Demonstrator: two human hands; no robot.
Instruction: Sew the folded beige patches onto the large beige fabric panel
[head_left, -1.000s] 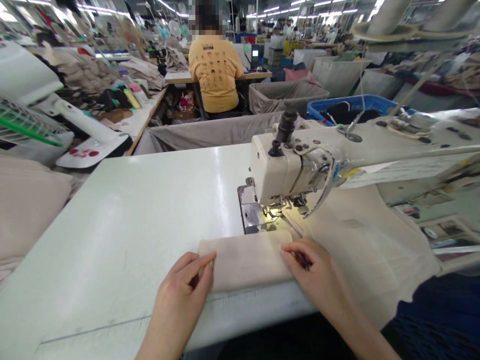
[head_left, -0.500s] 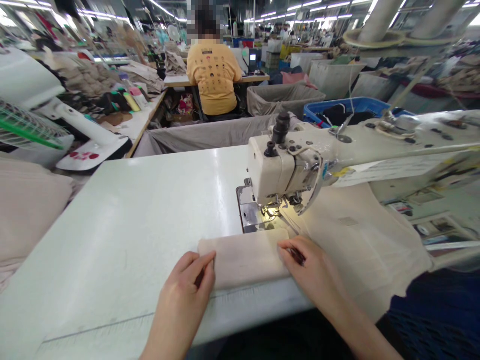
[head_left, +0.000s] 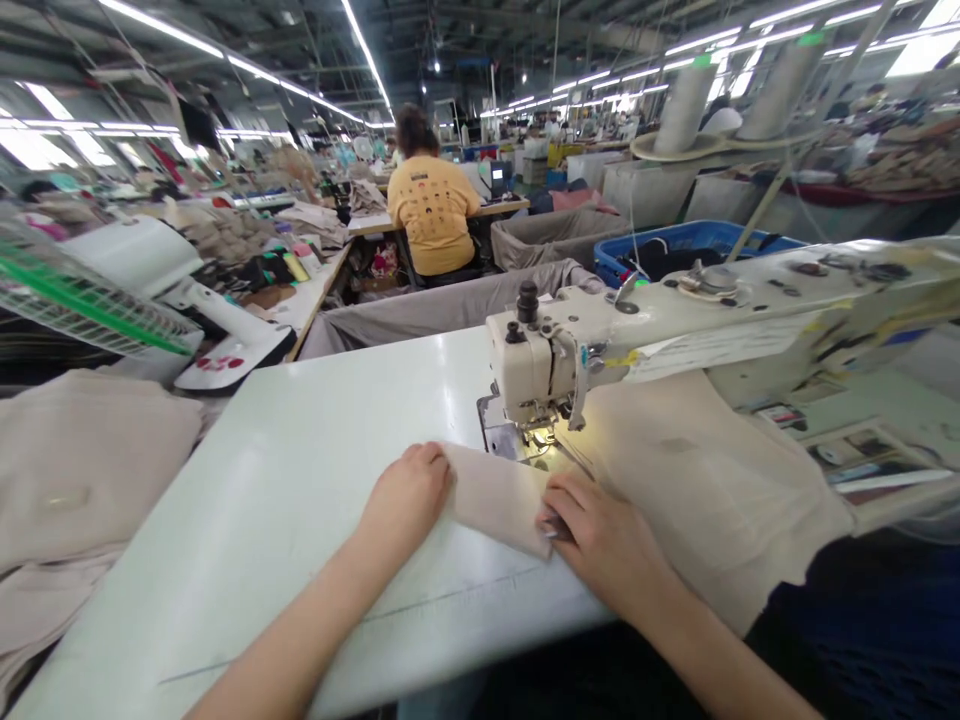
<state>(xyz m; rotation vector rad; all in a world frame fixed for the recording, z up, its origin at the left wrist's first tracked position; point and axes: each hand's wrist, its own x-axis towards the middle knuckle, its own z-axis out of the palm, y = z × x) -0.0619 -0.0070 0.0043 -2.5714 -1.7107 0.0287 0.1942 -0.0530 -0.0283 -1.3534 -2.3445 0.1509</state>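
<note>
A folded beige fabric piece (head_left: 495,495) lies on the white sewing table (head_left: 300,500), just in front of the needle of the cream sewing machine (head_left: 540,375). My left hand (head_left: 405,495) grips its left end with curled fingers. My right hand (head_left: 592,535) pinches its right corner, and a small dark object shows between those fingers. A larger beige fabric panel (head_left: 697,480) spreads to the right under the machine arm.
Stacked beige fabric (head_left: 82,470) sits at the left edge. A green wire rack (head_left: 82,300) and a white fan base (head_left: 225,350) stand behind it. A person in a yellow shirt (head_left: 433,210) sits at a table ahead. Grey cloth bins and a blue crate (head_left: 690,245) lie beyond.
The fabric piece has slid up toward the needle and turned at an angle. Both hands moved forward with it, and the view has tilted up and pulled back.
</note>
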